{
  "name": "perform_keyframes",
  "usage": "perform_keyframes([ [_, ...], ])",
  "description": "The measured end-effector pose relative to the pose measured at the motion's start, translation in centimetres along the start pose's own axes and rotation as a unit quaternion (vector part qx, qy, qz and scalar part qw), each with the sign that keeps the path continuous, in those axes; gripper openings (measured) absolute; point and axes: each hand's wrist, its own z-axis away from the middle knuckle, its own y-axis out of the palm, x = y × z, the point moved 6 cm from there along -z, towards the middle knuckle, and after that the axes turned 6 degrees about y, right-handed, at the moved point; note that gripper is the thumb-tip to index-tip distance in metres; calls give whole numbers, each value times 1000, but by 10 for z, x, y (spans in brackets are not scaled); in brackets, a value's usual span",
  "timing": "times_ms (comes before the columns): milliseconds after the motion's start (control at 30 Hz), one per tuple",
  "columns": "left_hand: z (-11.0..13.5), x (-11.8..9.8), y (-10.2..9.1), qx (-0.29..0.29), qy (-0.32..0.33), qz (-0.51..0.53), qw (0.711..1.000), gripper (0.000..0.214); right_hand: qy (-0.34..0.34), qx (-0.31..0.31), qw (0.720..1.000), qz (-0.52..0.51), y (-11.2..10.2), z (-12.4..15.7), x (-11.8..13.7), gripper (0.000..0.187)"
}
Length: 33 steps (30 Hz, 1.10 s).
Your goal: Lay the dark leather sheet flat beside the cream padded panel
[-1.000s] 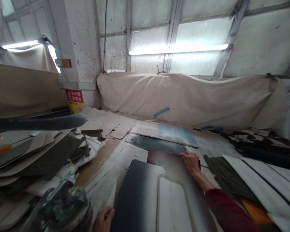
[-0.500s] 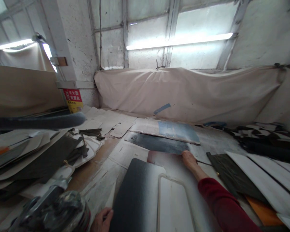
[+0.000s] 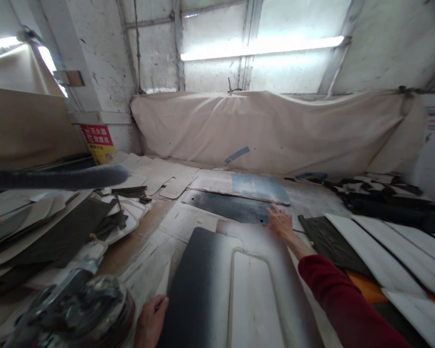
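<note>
In front of me lies a large flat panel [image 3: 188,285], black on its left side and fading to white, with a pale board carrying a rounded frame outline [image 3: 255,295] at its middle. My left hand [image 3: 152,316] is beside its left edge, fingers curled; what they hold, if anything, is hidden. My right hand [image 3: 281,223], in a red sleeve, reaches past the panel's far edge. Its fingers are spread at the right end of a long black strip-shaped piece [image 3: 224,205]. Behind that strip lies a board with a blue patch [image 3: 259,187].
A spray-adhesive-smeared can-like tool [image 3: 90,309] stands at the lower left. Stacked pale and dark-green pieces [image 3: 54,232] fill the left side. More white and green panels [image 3: 380,251] lie on the right. A beige cloth [image 3: 275,130] hangs along the back.
My right hand's fingers have opened and spread, letting go of the panel's far edge and moving onto the black strip's right end. My left hand stays by the panel's left edge. The view has shifted slightly.
</note>
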Motion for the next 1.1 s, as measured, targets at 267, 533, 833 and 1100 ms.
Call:
perform_keyframes([
  [267, 4, -10, -5, 44, 14, -18, 999, 42, 82, -75, 955, -275, -89, 139, -58, 48],
  [533, 38, -26, -32, -8, 158, -95, 983, 44, 20, -65, 977, -200, -90, 387, -33, 32],
  [833, 118, -24, -47, -9, 307, -75, 949, 45, -3, 105, 983, -153, -66, 427, 114, 57],
  [1100, 255, -8, -104, 406, 316, 83, 854, 40, -28, 208, 972, -107, -31, 427, 129, 52],
])
